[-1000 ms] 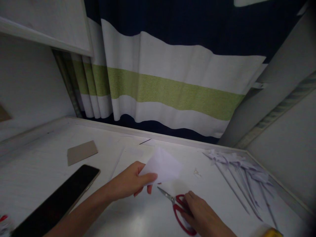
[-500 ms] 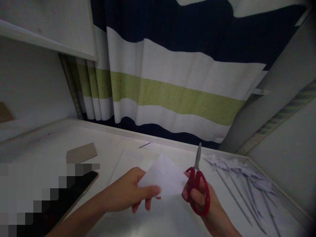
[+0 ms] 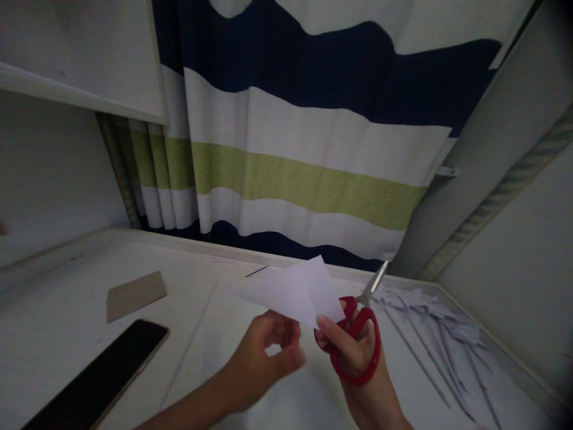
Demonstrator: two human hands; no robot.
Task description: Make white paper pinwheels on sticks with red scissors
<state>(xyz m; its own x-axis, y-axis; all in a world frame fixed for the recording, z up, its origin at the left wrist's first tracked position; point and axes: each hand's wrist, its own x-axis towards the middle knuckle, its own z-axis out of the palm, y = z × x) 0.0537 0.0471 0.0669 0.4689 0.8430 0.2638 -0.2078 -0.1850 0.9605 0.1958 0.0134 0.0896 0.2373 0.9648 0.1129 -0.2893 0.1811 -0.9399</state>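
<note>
My right hand (image 3: 358, 352) carries red-handled scissors (image 3: 367, 358), their metal blades pointing up and away to the right. Its thumb also presses on the lower right corner of a white sheet of paper (image 3: 304, 292). The paper is creased and held up above the desk, one corner stretching left. Just below the paper's lower edge is my left hand (image 3: 264, 358), its fingers curled and a gap showing between thumb and fingers. Nothing shows inside that hand.
Several thin sticks with crumpled white paper at their ends (image 3: 439, 316) lie on the white desk (image 3: 215, 370) at right. A black phone (image 3: 98, 376) and a brown card (image 3: 136, 294) lie at left. Behind hangs a striped curtain (image 3: 304, 179); a shelf (image 3: 80, 89) juts out upper left.
My left hand has let go of the paper and dropped below its edge. The paper has turned, now pinched by my right hand. The scissors have tilted further right.
</note>
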